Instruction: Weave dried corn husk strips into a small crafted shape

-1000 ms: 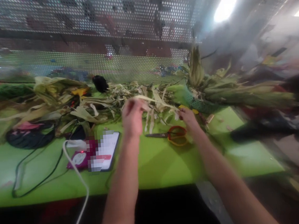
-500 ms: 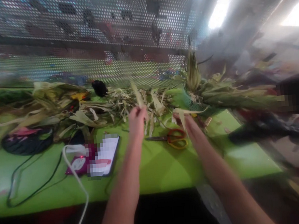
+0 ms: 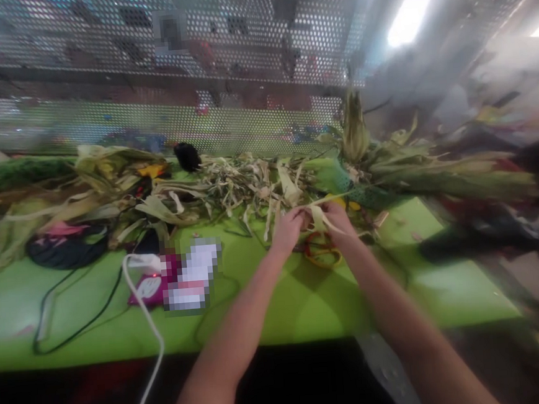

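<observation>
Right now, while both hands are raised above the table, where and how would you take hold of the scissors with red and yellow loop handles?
Probably by the red and yellow loops, from the near edge of the shiny green table: they lie flat, showing between the person's forearms, while the left hand and wrist seem to cover most of the blades.

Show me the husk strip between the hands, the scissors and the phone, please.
Husk strip [image 3: 318, 217]: head view, on its pale folded part.
Scissors [image 3: 323, 249]: head view, on the handles.
Phone [image 3: 195, 274]: head view, on its pixelated screen.
</observation>
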`<state>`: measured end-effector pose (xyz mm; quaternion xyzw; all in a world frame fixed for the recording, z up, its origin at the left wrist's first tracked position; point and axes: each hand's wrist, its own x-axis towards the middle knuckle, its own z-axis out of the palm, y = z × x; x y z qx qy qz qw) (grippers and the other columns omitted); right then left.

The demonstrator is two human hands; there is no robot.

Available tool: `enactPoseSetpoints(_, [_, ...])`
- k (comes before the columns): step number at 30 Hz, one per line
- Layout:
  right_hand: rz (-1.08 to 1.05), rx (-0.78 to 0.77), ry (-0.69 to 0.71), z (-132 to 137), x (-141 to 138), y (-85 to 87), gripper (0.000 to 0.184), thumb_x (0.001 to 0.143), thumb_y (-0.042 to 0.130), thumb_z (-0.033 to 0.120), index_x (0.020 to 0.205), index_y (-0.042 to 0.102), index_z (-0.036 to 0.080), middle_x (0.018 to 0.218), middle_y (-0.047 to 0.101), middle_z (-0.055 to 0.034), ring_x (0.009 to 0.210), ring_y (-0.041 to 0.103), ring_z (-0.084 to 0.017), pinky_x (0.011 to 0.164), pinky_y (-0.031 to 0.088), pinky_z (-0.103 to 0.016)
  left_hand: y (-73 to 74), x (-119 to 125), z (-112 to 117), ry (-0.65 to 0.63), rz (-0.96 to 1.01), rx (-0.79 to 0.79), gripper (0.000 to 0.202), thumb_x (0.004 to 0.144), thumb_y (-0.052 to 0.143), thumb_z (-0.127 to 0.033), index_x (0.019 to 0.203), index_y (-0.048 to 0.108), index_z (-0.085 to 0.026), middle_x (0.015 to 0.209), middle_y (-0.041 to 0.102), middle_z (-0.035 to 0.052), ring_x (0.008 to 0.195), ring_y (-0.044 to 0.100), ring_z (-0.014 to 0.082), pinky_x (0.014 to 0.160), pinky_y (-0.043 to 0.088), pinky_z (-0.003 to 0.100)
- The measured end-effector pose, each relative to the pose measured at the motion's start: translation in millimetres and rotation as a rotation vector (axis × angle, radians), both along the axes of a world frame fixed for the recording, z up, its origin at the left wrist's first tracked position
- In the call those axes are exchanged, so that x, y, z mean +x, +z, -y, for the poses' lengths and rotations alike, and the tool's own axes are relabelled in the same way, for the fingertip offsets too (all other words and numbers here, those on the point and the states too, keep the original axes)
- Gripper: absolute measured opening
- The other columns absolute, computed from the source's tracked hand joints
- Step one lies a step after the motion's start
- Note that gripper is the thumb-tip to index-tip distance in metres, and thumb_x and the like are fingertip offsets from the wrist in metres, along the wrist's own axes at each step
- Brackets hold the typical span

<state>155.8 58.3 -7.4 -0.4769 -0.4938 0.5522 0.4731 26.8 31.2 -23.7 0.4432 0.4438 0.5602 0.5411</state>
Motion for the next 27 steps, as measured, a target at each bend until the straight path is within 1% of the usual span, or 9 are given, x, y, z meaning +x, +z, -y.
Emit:
enactPoseSetpoints(2, [-0.007, 0.003, -0.008, -0.5, 1.3, 0.1, 0.032, 0.054, 0.081, 0.039, 0.071, 0.065, 0.018, 0.067, 0.068, -0.0033, 0.054, 0.057, -0.016, 0.052, 0.046, -0.029, 0.5, 4.2, 1.7, -0.119, 0.050, 0.007, 0.028, 0.076, 0.056, -0.020, 0.100, 0.070, -0.018, 0.088, 0.069, 0.0029, 0.077, 0.059, 0.0146, 0.071, 0.046, 0.025])
enactPoseSetpoints(4, [0.014, 0.017, -0.019, -1.8, 1.7, -0.5, 0.033, 0.053, 0.081, 0.039, 0.068, 0.062, 0.018, 0.063, 0.065, -0.0020, 0.053, 0.054, -0.015, 0.052, 0.045, -0.029, -0.4, 7.2, 2.5, -0.181, 0.095, 0.000, 0.034, 0.073, 0.054, -0.017, 0.103, 0.069, -0.017, 0.086, 0.068, 0.0027, 0.074, 0.057, 0.0138, 0.068, 0.046, 0.024])
enactPoseSetpoints(7, [0.049, 0.076, -0.090, -5.2, 2.1, -1.7, 0.036, 0.050, 0.082, 0.040, 0.067, 0.057, 0.019, 0.058, 0.060, 0.0012, 0.052, 0.050, -0.013, 0.051, 0.043, -0.027, -5.0, 6.2, 1.4, -0.132, 0.069, -0.006, 0.031, 0.073, 0.050, -0.017, 0.099, 0.068, -0.016, 0.081, 0.065, 0.0027, 0.071, 0.055, 0.0134, 0.064, 0.045, 0.024])
enactPoseSetpoints(11, [-0.028, 0.170, -0.166, -7.8, 7.0, 0.4, 0.038, 0.057, 0.078, 0.043, 0.081, 0.059, 0.020, 0.064, 0.059, 0.0043, 0.054, 0.048, -0.010, 0.052, 0.040, -0.024, -12.1, -1.7, -2.9, -0.071, -0.114, -0.050, 0.020, 0.073, 0.049, -0.016, 0.084, 0.066, -0.017, 0.066, 0.058, 0.0004, 0.065, 0.052, 0.0137, 0.064, 0.044, 0.025])
enactPoseSetpoints(15, [-0.021, 0.202, -0.115, -4.8, 9.1, 3.7, 0.031, 0.060, 0.076, 0.041, 0.076, 0.061, 0.018, 0.064, 0.057, 0.0038, 0.054, 0.046, -0.009, 0.054, 0.039, -0.024, -11.6, -3.3, -3.6, -0.129, -0.245, -0.063, 0.009, 0.072, 0.051, -0.016, 0.073, 0.060, -0.017, 0.059, 0.054, -0.0006, 0.060, 0.050, 0.0137, 0.061, 0.041, 0.026])
enactPoseSetpoints(18, [0.002, 0.198, -0.097, -1.4, 5.4, 3.3, 0.027, 0.061, 0.075, 0.038, 0.072, 0.061, 0.018, 0.062, 0.056, 0.0037, 0.055, 0.047, -0.009, 0.056, 0.041, -0.024, -9.1, -1.0, -0.8, -0.172, -0.200, -0.047, 0.007, 0.078, 0.054, -0.023, 0.077, 0.058, -0.018, 0.061, 0.057, 0.0001, 0.058, 0.052, 0.0135, 0.057, 0.040, 0.026])
enactPoseSetpoints(21, [0.020, 0.218, -0.054, 2.2, 1.9, 3.0, 0.026, 0.063, 0.075, 0.037, 0.077, 0.062, 0.019, 0.064, 0.057, 0.0040, 0.055, 0.049, -0.010, 0.056, 0.043, -0.024, -9.8, 0.8, 2.6, -0.182, -0.121, -0.046, 0.014, 0.082, 0.054, -0.031, 0.075, 0.054, -0.019, 0.056, 0.054, -0.0005, 0.051, 0.050, 0.0129, 0.051, 0.037, 0.026])
enactPoseSetpoints(25, [0.064, 0.223, 0.029, 6.3, 2.4, 6.7, 0.034, 0.065, 0.075, 0.038, 0.092, 0.066, 0.020, 0.063, 0.059, 0.0038, 0.051, 0.048, -0.010, 0.051, 0.043, -0.024, -11.9, 5.9, 5.4, -0.273, -0.118, -0.135, 0.004, 0.074, 0.058, -0.022, 0.075, 0.058, -0.019, 0.053, 0.052, -0.0007, 0.044, 0.045, 0.0120, 0.045, 0.032, 0.025])
enactPoseSetpoints(27, [0.068, 0.239, 0.030, 6.2, 4.5, 8.9, 0.032, 0.066, 0.075, 0.039, 0.091, 0.067, 0.020, 0.065, 0.060, 0.0025, 0.054, 0.051, -0.011, 0.054, 0.045, -0.025, -9.3, 6.0, 3.9, -0.236, -0.037, -0.157, 0.007, 0.069, 0.061, -0.017, 0.076, 0.061, -0.018, 0.054, 0.054, 0.0001, 0.045, 0.046, 0.0128, 0.046, 0.034, 0.026])
